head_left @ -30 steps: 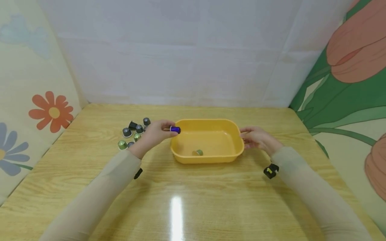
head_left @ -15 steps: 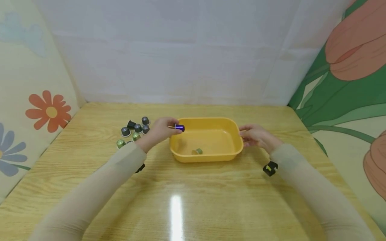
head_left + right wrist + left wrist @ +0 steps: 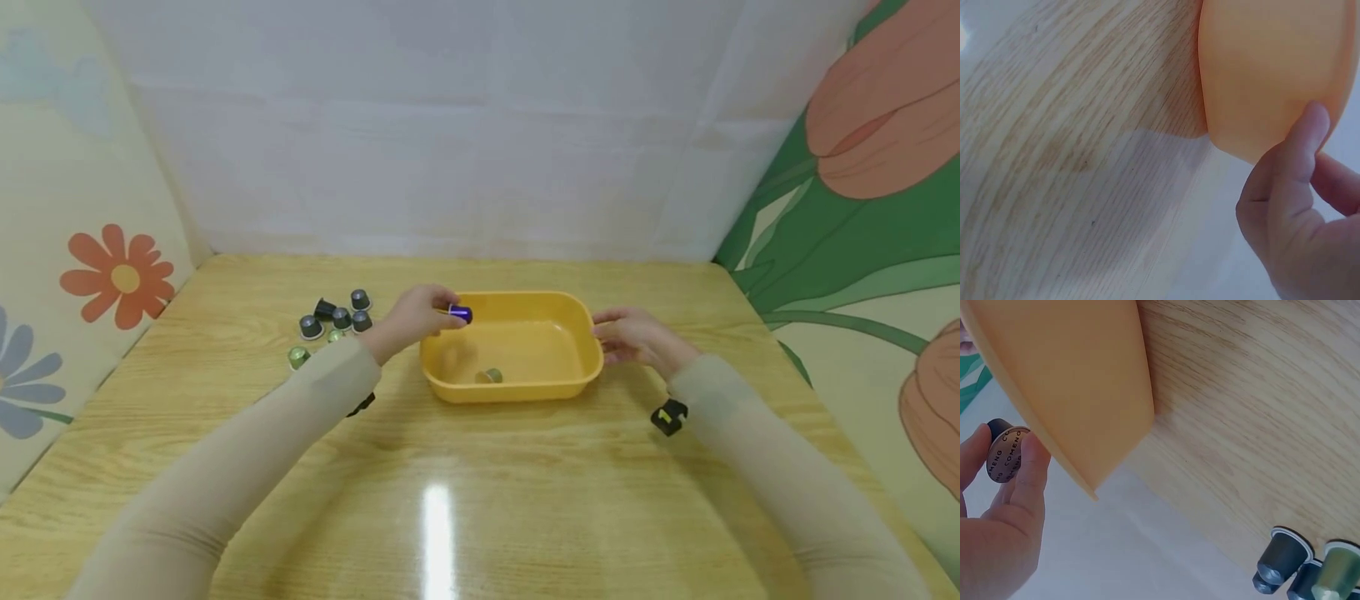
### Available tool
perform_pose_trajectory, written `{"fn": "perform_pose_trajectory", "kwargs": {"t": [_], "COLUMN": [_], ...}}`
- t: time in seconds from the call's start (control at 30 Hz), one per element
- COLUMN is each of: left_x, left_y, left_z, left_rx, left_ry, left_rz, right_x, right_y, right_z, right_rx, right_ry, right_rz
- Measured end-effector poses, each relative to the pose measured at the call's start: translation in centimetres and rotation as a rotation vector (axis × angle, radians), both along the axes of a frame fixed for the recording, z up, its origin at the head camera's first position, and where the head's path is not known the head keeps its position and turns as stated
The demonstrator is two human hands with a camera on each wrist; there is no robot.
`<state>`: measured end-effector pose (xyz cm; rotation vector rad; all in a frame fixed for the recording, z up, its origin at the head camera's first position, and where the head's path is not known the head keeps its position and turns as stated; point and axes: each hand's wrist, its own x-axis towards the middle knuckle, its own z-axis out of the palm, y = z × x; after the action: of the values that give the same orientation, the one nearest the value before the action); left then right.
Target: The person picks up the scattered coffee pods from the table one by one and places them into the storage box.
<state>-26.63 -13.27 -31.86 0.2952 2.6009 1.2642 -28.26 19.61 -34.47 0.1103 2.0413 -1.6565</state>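
Note:
My left hand [image 3: 416, 319] pinches a dark blue coffee capsule [image 3: 462, 314] between thumb and fingertips, over the left part of a yellow basin [image 3: 513, 392]. In the left wrist view, the capsule's printed lid [image 3: 1005, 456] faces the camera, beside the basin's rim. My right hand [image 3: 637, 337] holds the basin's right end. Its fingers [image 3: 1291, 162] lie against the outer wall near the rim in the right wrist view. A green capsule [image 3: 492, 376] lies on its side inside the basin, near the front wall.
Several dark capsules [image 3: 311, 327] and green capsules [image 3: 298, 357] are grouped on the wooden table [image 3: 525, 483] left of the basin. My left forearm partly covers that group. A white backdrop [image 3: 480, 167] stands behind the table, with flower-patterned panels [image 3: 123, 279] at the sides.
My left hand has moved right with the blue capsule, from the basin's left rim to over its inside. The right hand has stayed at the basin's right end.

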Motion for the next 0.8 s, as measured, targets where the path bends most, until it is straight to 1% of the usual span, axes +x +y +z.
{"fn": "perform_pose_trajectory", "kwargs": {"t": [0.23, 0.37, 0.5, 0.8], "left_x": [-0.5, -0.7, -0.6, -0.4], "left_y": [1.0, 1.2, 1.3, 1.3], "left_z": [-1.1, -1.5, -1.7, -1.5], "left_rx": [-0.028, -0.002, 0.027, 0.053], "left_ry": [0.019, -0.003, -0.030, -0.055], "left_rz": [-0.041, -0.036, -0.022, -0.049], "right_x": [-0.2, -0.4, -0.3, -0.3], "right_y": [0.0, 0.1, 0.1, 0.1], "right_z": [-0.2, -0.4, -0.3, -0.2], "right_rx": [0.003, 0.022, 0.031, 0.040], "right_ry": [-0.005, 0.003, 0.003, 0.007], "right_rz": [0.010, 0.014, 0.018, 0.025]}}
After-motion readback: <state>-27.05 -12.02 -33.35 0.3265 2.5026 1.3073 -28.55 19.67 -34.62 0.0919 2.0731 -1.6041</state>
